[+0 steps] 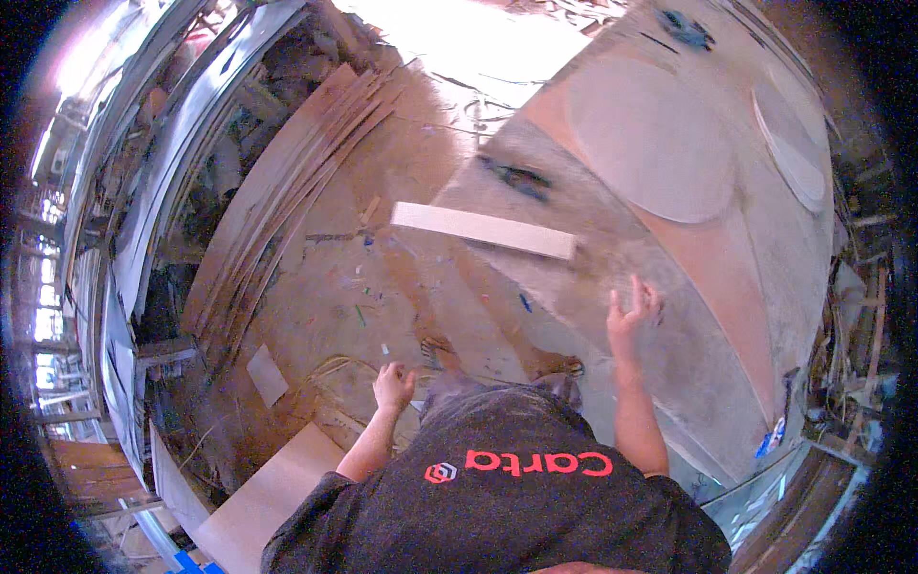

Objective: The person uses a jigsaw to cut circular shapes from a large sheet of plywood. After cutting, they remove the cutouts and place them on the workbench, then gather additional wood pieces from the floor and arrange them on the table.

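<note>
My left hand [393, 386] hangs low over the littered floor, its fingers loosely curled, and nothing shows in it. My right hand [635, 308] is held over the near part of the work table [583, 297], fingers spread, holding nothing. Just beyond it and to its left, apart from the fingers, is a long pale strip of board [483, 230]. The strip juts out past the table's left edge; whether it rests flat cannot be seen. Behind it on the table lies a dark, blurred tool [519, 179] of a kind I cannot make out.
Large rounded pale panels [650, 139] and a reddish-brown curved sheet [722, 287] lie on the table. A bluish tool [687, 31] is at its far end. Stacked brown sheets [277, 201] lean at left. A pale board [273, 502] lies low left. Scraps litter the floor [382, 287].
</note>
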